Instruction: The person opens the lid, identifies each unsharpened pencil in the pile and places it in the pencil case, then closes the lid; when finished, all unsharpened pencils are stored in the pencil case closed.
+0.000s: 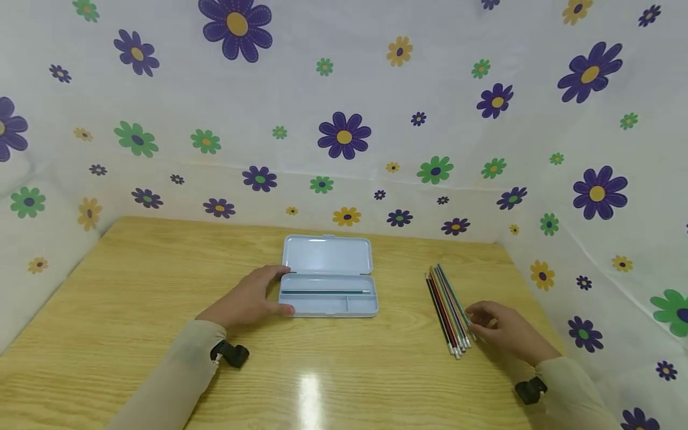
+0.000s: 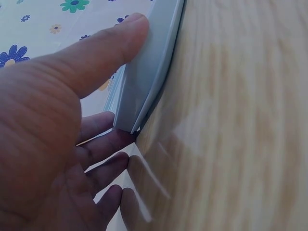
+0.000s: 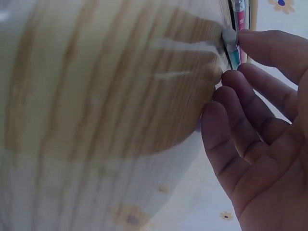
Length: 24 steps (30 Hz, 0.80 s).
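A light blue pencil case (image 1: 317,307) lies open on the table, its lid (image 1: 328,254) laid back. One dark teal pencil (image 1: 325,292) rests lengthwise in the rear compartment. My left hand (image 1: 247,298) holds the case at its left end, thumb at the front corner and fingers toward the hinge side. To the right, several pencils (image 1: 447,313) lie side by side in a loose bundle, eraser ends toward me. At the bundle's right edge, my right hand (image 1: 505,329) pinches a teal pencil (image 3: 234,55) near its eraser end.
The wooden table (image 1: 177,263) carries the case near its middle and the bundle on the right. White flower-patterned cloth (image 1: 344,77) hangs behind and along both sides. A dark wrist camera (image 1: 231,353) is strapped to each sleeve.
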{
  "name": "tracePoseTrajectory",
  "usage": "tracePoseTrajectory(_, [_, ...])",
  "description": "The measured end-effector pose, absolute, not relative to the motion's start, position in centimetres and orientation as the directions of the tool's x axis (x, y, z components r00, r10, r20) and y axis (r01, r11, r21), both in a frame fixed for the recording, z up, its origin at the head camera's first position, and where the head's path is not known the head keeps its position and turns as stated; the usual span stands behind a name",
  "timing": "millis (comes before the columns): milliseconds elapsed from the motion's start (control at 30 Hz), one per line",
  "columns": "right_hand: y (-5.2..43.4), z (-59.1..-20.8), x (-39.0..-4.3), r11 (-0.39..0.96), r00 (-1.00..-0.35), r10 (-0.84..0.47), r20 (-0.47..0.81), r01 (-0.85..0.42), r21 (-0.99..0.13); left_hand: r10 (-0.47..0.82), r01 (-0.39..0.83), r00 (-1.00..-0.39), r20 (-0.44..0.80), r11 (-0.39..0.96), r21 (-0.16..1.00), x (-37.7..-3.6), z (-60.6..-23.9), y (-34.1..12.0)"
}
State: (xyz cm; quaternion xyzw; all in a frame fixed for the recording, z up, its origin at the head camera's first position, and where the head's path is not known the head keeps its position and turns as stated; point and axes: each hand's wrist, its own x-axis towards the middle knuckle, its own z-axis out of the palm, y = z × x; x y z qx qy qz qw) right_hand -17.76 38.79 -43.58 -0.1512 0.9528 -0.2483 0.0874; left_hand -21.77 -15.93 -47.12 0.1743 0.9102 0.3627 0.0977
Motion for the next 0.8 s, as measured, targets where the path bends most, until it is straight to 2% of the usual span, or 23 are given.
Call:
tracePoseTrajectory(200, [38.4,-43.4,-17.8,0.850,-0.941,-0.322,-0.109,-0.236,-0.471,0.376,0.243,-0.925,-0.051,0.690,0.682,-22.0,-47.7,-16.0])
tracePoseTrajectory(500, [39.1,-43.0,-17.5,0.877,-0.959,-0.234,-0.161,-0.137,-0.460,0.378,0.242,-0.924,-0.053,0.689,0.683,-21.8,-47.3,-15.8])
tracePoseTrajectory(800, [39.7,-43.0,-17.4,0.896,-0.964,-0.196,-0.177,-0.103,-0.432,0.378,0.239,-0.924,-0.056,0.686,0.687,-21.7,-47.2,-15.8])
